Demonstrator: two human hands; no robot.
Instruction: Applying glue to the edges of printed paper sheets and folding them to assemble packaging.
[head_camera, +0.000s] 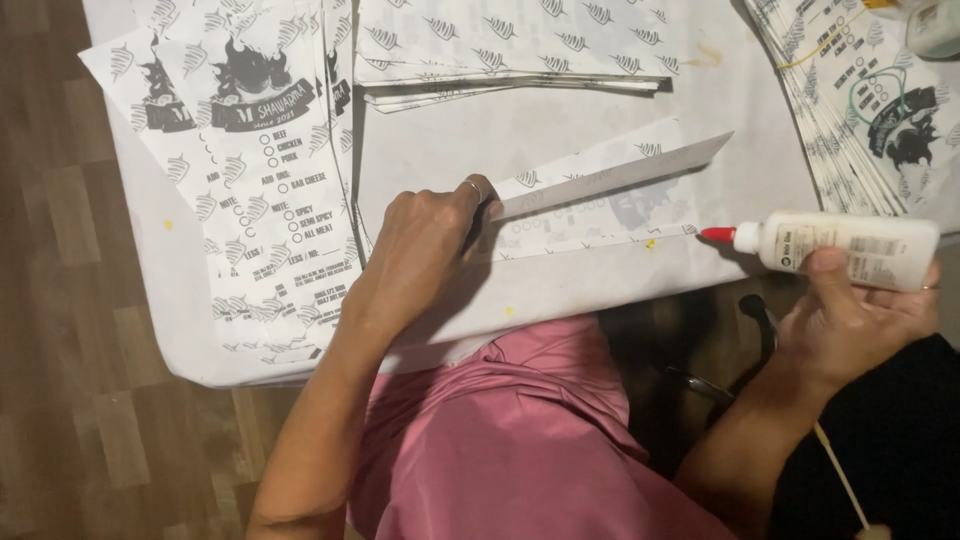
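Head view: everything is seen from above, looking down at a white-covered worktop (560, 130) with a lap in pink cloth just below its edge.
Left hand (425, 245): curled down onto the near end of a folded printed paper sheet (600, 195), knuckles up, fingers closed against it. Looks like the fold is being pinned flat so the sheet can't slide around.
Folded sheet: laid slanting across the worktop, its long flap lifted a bit along the upper edge, so the strip underneath is left exposed.
Right hand (850, 320): wrapped around a white glue bottle (850, 248), thumb on top, held firmly.
Glue bottle: tipped on its side with the red nozzle (716, 234) pointed at the right end of the sheet, just at the paper's lower edge. How much glue is left inside can't be told, the plastic isn't see-through.
Stacks: more printed sheets are piled to the left (240, 180), at the top middle (500, 45) and fanned at the right (860, 110), kept close by but off the sheet being handled.
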